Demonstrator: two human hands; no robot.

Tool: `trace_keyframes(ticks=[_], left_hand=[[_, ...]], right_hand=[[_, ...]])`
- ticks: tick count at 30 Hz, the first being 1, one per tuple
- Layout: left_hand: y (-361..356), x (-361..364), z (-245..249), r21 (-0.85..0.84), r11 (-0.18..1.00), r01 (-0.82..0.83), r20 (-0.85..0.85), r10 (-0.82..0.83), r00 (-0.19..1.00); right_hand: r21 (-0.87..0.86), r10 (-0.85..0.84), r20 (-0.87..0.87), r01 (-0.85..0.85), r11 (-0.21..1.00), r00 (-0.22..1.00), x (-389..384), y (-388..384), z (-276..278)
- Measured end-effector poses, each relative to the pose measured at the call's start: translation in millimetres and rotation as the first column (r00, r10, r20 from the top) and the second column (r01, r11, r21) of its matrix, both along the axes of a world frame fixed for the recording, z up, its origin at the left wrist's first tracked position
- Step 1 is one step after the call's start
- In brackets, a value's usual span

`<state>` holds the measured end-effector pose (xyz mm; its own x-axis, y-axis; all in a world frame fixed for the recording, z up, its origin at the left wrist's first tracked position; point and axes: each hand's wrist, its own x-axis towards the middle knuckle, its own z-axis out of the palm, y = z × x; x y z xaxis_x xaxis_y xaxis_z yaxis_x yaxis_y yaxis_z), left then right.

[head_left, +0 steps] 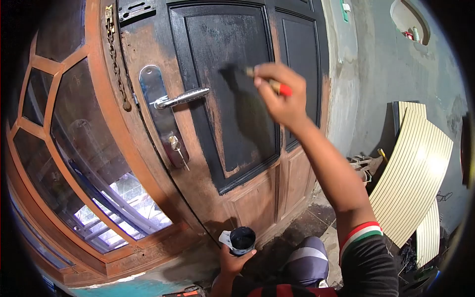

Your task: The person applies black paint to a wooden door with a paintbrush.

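right hand (284,101) | grip pinching brush (278,88), tip against black door panel (232,114), 12 o'clock in view | left hand (231,261) | grip wrapped around paint cup (242,240) of black paint, 6 o'clock, near door's foot | door handle (180,98) at 9 o'clock of brush | ribbed sheets (413,183) lean at 3 o'clock

head view, close, facing door (232,114)
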<state>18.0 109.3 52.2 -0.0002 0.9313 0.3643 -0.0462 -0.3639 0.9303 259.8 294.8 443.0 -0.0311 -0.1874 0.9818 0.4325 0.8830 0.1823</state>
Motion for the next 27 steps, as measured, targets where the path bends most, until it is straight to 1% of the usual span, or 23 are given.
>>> trace_keyframes(ticks=[1,3,4,5,6,8,11,13,14,17,18,21,22,23,25,27], left_hand=[[-1,0,0,0.012,1.000,0.003,-0.006,-0.003,1.000],[-3,-3,-9,-0.036,0.999,0.015,-0.032,-0.016,0.999],[-3,-5,-14,-0.059,0.998,0.018,-0.044,-0.021,0.999],[-5,-9,-17,-0.063,0.998,0.021,-0.057,-0.024,0.998],[-6,-11,-19,-0.066,0.998,0.021,-0.066,-0.026,0.997],[-3,-12,-22,-0.054,0.998,0.009,-0.071,-0.013,0.997],[-4,-11,-25,-0.027,0.999,-0.032,-0.083,0.029,0.996],[-4,-9,-24,0.002,0.998,-0.063,-0.104,0.063,0.993],[-4,-7,-23,0.000,0.999,-0.049,-0.090,0.049,0.995],[-11,-9,-20,-0.029,1.000,-0.006,-0.073,0.004,0.997],[-15,-11,-18,-0.043,0.999,0.003,-0.071,-0.006,0.997],[-14,-10,-17,-0.115,0.993,0.021,-0.083,-0.031,0.996],[-16,-11,-18,-0.150,0.988,0.026,-0.096,-0.040,0.995],[-16,-10,-19,-0.140,0.989,0.040,-0.043,-0.047,0.998],[-14,-3,-19,-0.112,0.991,0.070,0.060,-0.063,0.996],[-16,-4,-24,-0.133,0.988,0.075,0.039,-0.070,0.997]], right_hand=[[-0.017,0.004,0.013,-0.004,1.000,1.000,-3,0,-27],[-0.187,0.050,0.110,-0.029,0.982,0.993,-9,-5,-93],[-0.287,0.092,0.221,-0.025,0.957,0.971,-6,-6,-131],[-0.386,0.145,0.323,-0.010,0.922,0.935,-4,-9,-157],[-0.359,0.132,0.311,-0.012,0.933,0.941,-8,-16,-160],[-0.299,0.105,0.295,-0.013,0.954,0.950,-17,-32,-149],[-0.026,-0.050,0.109,0.054,0.998,0.993,-40,-37,-85],[-0.003,-0.054,0.093,0.054,0.999,0.994,-54,-26,-70],[0.008,-0.056,0.083,0.056,0.998,0.995,-59,-24,-66],[-0.184,-0.015,0.230,0.059,0.981,0.973,-56,-28,-107],[-0.209,0.023,0.241,0.029,0.977,0.970,-54,-38,-108],[-0.035,0.003,0.053,-0.001,0.999,0.999,-57,-43,-75],[-0.007,-0.026,0.014,0.026,1.000,1.000,-61,-37,-63],[0.003,-0.057,-0.010,0.057,0.998,0.998,-65,-30,-54],[0.027,-0.038,0.045,0.037,0.999,0.998,-70,-13,-58],[-0.136,0.023,0.159,-0.002,0.991,0.987,-70,-20,-86]])
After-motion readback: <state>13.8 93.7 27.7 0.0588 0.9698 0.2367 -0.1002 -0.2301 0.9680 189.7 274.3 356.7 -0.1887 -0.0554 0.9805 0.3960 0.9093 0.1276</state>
